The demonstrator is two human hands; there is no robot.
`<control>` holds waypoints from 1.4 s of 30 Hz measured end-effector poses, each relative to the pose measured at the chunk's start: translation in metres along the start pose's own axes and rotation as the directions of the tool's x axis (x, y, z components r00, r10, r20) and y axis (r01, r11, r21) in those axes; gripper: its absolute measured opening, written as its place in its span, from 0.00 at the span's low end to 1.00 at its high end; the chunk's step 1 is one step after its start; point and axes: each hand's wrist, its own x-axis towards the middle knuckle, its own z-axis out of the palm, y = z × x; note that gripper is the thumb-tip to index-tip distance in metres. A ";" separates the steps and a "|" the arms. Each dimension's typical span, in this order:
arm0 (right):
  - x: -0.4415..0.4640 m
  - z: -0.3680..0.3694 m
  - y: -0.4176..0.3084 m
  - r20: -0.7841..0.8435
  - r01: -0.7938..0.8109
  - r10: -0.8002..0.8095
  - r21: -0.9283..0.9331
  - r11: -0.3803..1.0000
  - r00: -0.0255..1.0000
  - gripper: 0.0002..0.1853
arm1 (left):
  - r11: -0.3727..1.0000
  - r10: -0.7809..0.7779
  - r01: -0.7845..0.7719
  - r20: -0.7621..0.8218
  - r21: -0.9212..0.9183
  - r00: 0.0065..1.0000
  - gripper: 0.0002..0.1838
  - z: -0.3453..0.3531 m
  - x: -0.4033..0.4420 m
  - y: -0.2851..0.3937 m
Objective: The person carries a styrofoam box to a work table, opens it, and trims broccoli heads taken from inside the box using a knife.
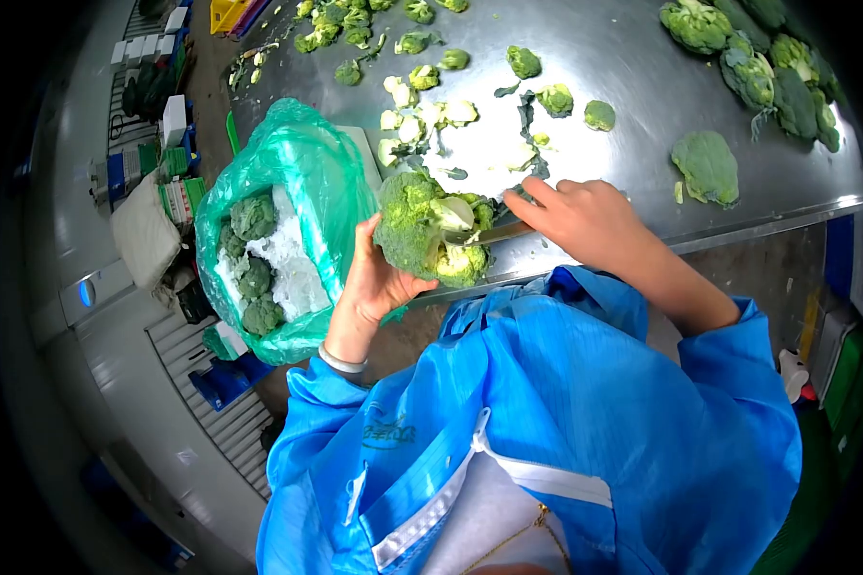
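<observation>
A large broccoli head [408,225] is held in my left hand [376,280], with the thumb and fingers around its left and lower side. Its pale stalk faces right. My right hand [585,220] is closed on a knife [508,232], whose blade lies against the stalk among the florets. Just left of my left hand stands a green plastic bag [302,158], open at the top, with several broccoli heads [253,218] and crushed ice [292,268] inside.
The metal table [604,57] carries scattered small florets [423,77] and leaf scraps. One broccoli head [706,168] lies to the right, and a pile of broccoli [791,96] is at the back right. A yellow crate [227,13] shows at the upper left.
</observation>
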 end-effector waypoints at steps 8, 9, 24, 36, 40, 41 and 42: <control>0.009 0.005 0.000 0.129 0.024 -0.030 0.046 0.999 0.991 0.11 | 0.978 0.025 -0.005 -0.094 0.208 0.995 0.40 0.010 -0.007 0.007; 0.009 0.005 0.000 0.118 0.038 -0.046 0.071 0.997 0.992 0.10 | 0.974 0.020 0.003 -0.099 0.225 0.995 0.40 0.010 -0.009 0.007; -0.003 0.041 -0.011 0.147 0.036 -0.070 0.218 0.975 0.987 0.06 | 0.945 -0.076 0.129 -0.185 0.299 0.980 0.40 -0.011 -0.018 0.000; -0.008 0.056 -0.030 0.147 -0.088 0.066 0.152 0.984 0.987 0.06 | 0.882 0.065 0.065 -0.257 0.466 0.964 0.38 0.002 -0.019 -0.011; -0.008 0.069 -0.024 0.084 -0.076 0.065 0.132 0.988 0.994 0.06 | 0.882 -0.058 0.120 -0.149 0.455 0.987 0.38 0.003 -0.020 -0.006; -0.007 0.070 -0.023 0.082 -0.078 0.068 0.123 0.989 0.994 0.06 | 0.899 -0.090 0.139 -0.136 0.414 0.987 0.38 0.000 -0.018 -0.005; -0.006 0.071 -0.023 0.080 -0.079 0.070 0.115 0.990 0.994 0.06 | 0.914 -0.122 0.159 -0.122 0.372 0.985 0.38 -0.004 -0.016 -0.006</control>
